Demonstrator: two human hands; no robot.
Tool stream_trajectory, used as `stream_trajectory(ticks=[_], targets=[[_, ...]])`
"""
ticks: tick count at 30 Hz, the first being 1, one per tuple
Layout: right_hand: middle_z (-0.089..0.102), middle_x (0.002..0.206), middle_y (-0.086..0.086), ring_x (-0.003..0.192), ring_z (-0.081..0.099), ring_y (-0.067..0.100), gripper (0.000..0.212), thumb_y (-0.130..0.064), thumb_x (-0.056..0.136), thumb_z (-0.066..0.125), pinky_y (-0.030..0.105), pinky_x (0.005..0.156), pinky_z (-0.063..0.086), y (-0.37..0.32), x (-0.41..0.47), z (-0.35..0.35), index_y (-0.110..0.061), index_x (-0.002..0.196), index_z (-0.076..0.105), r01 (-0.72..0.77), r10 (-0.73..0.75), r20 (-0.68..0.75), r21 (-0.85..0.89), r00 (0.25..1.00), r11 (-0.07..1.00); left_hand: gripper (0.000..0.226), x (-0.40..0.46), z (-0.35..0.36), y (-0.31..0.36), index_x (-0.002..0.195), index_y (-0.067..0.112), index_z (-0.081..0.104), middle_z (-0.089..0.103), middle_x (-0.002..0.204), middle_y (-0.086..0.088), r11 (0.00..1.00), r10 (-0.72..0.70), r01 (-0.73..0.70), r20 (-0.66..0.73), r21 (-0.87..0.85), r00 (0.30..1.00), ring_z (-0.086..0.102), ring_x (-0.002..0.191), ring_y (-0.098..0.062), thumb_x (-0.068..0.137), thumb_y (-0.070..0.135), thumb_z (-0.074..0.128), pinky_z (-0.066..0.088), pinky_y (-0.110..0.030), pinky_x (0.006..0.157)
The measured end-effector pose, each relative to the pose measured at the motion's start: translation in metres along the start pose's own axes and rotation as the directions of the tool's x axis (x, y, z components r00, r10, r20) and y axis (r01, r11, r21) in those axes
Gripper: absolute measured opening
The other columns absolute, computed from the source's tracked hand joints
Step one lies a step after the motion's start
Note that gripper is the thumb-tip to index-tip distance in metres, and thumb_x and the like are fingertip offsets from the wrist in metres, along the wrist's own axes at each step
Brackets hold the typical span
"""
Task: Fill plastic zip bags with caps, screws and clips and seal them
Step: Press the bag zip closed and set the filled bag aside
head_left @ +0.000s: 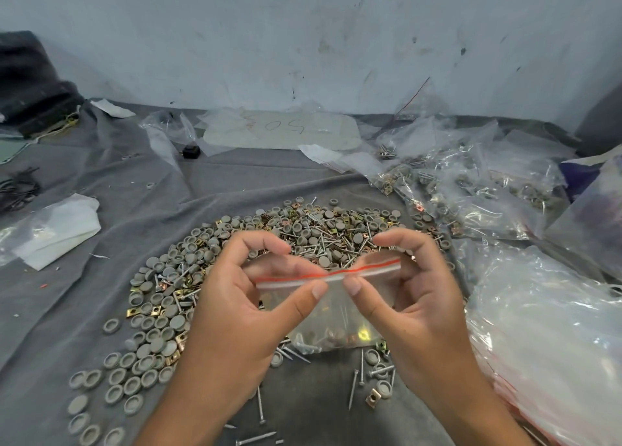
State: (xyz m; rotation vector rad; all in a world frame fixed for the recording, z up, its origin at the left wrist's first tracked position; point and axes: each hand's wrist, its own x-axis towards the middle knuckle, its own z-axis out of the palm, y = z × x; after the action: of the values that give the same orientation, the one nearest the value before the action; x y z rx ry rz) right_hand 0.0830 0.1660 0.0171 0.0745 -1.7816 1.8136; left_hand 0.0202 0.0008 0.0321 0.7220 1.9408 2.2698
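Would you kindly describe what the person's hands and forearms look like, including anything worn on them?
Both the left hand and right hand are bare: no gloves, rings, watch or bracelets show. The forearms are bare too, with no sleeve in view down to the frame's lower edge. The thumbnails are short and unpainted.

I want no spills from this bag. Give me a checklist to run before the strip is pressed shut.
1. Both hands on the strip: ok. The left hand and right hand pinch the zip strip near its middle.
2. Bag loaded: ok. Screws and clips lie at the bottom of the bag.
3. Caps in the bag: cannot tell.
4. Strip free of parts: ok. Nothing shows caught in it.
5. Strip already sealed: cannot tell.
6. Strip straight: not ok. It bends where the thumbs meet.
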Motion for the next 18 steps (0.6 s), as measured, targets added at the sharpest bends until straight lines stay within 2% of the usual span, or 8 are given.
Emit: stream_trajectory(ticks=[4, 8, 11, 14, 18], targets=[[0.074, 0.102, 0.001, 0.095, 0.072, 0.012, 0.043, -0.025, 0.086, 0.08, 0.017, 0.078, 0.056, -0.0013, -0.0004, 0.0029, -0.034, 0.122, 0.058, -0.013, 0.014, 0.049, -0.02, 0.999, 1.0, 0.041, 0.0006, -0.0011, 0.0006, 0.085, 0.032, 0.053, 0.077, 0.087, -0.011, 1.0, 0.014, -0.014, -0.023, -0.011, 1.0, 0.075, 0.08, -0.019, 0.068, 0.018, 0.089, 0.056, -0.02, 0.066], [0.077, 0.101, 0.003, 0.095, 0.074, 0.016, 0.047, -0.032, 0.084, 0.082, 0.019, 0.079, 0.057, -0.0045, 0.0002, 0.0032, -0.036, 0.124, 0.057, -0.029, 0.03, 0.078, -0.015, 0.996, 0.999, 0.04, 0.0002, -0.0015, 0.002, 0.085, 0.033, 0.051, 0.078, 0.088, -0.009, 1.0, 0.01, -0.01, 0.006, 0.001, 1.0, 0.076, 0.083, -0.021, 0.066, 0.029, 0.087, 0.056, -0.02, 0.07], [0.076, 0.098, 0.006, 0.088, 0.074, 0.018, 0.043, -0.035, 0.081, 0.084, 0.021, 0.073, 0.058, -0.0055, -0.0001, 0.0023, -0.037, 0.116, 0.06, -0.053, 0.052, 0.032, 0.018, 0.998, 0.998, 0.041, 0.0003, -0.0024, 0.0025, 0.086, 0.035, 0.056, 0.079, 0.088, -0.009, 0.999, -0.035, 0.035, -0.002, -0.011, 0.999, 0.077, 0.082, -0.023, 0.063, 0.031, 0.09, 0.057, -0.02, 0.067], [0.076, 0.099, 0.007, 0.088, 0.074, 0.019, 0.041, -0.034, 0.081, 0.084, 0.021, 0.074, 0.058, -0.0069, 0.0, 0.0002, -0.037, 0.114, 0.059, -0.06, 0.059, 0.031, 0.014, 0.998, 0.998, 0.037, 0.0003, -0.0045, 0.005, 0.081, 0.036, 0.061, 0.079, 0.084, -0.008, 0.998, -0.063, 0.063, -0.02, 0.002, 0.998, 0.077, 0.079, -0.021, 0.059, 0.027, 0.091, 0.056, -0.018, 0.06], [0.077, 0.104, 0.003, 0.097, 0.075, 0.021, 0.058, -0.036, 0.077, 0.088, 0.023, 0.078, 0.059, -0.0096, 0.0001, -0.0004, -0.037, 0.126, 0.056, -0.074, 0.079, 0.117, -0.05, 0.99, 0.996, 0.038, -0.0016, -0.005, 0.0062, 0.08, 0.031, 0.067, 0.078, 0.081, -0.008, 0.998, -0.056, 0.056, 0.016, 0.015, 0.998, 0.077, 0.081, -0.022, 0.057, 0.024, 0.097, 0.058, -0.019, 0.063]])
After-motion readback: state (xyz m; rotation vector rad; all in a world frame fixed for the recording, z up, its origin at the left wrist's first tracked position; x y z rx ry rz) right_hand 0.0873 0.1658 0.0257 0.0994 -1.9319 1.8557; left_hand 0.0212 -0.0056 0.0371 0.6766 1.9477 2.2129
